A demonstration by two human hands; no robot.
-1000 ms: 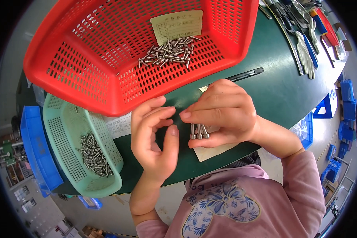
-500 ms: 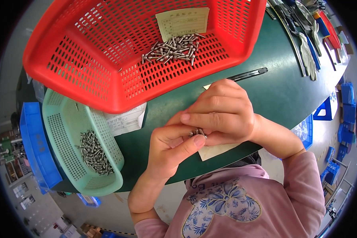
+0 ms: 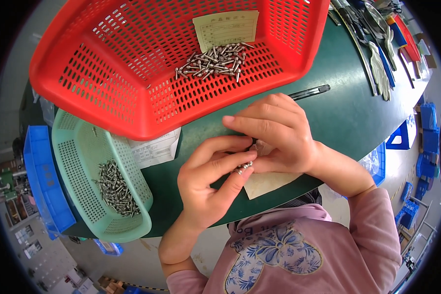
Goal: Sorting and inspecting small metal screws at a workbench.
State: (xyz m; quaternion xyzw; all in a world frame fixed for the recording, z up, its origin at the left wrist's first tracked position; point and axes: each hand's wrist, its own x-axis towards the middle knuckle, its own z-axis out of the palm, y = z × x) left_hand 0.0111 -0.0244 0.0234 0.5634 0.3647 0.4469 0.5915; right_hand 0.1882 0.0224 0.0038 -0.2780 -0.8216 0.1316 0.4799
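Note:
My left hand [image 3: 206,179] pinches a few small shiny metal screws [image 3: 243,168] between thumb and fingers, above the near edge of the green table. Close against its fingertips is my right hand [image 3: 281,132], its upper fingers stretched out over the left one and apart from its thumb. The right thumb's tip is partly hidden beside the screws. Between the hands a small dark bit shows, too small to name. More of these headed screws lie in a heap [image 3: 215,61] in the red basket [image 3: 142,110] and in a pile [image 3: 116,191] in the pale green basket [image 3: 100,228].
Under my hands lies a cream paper [image 3: 272,185]; past the right one, a slim black tool [image 3: 311,91]. A printed sheet [image 3: 157,147] sticks out between the baskets. A blue bin [image 3: 46,181] stands at the far left. Gloves [image 3: 379,71] and hand tools lie at the back right.
My hands have parted slightly. The right fingers have lifted and opened away from the left hand, which has shifted a little left, uncovering more of the screws in its pinch.

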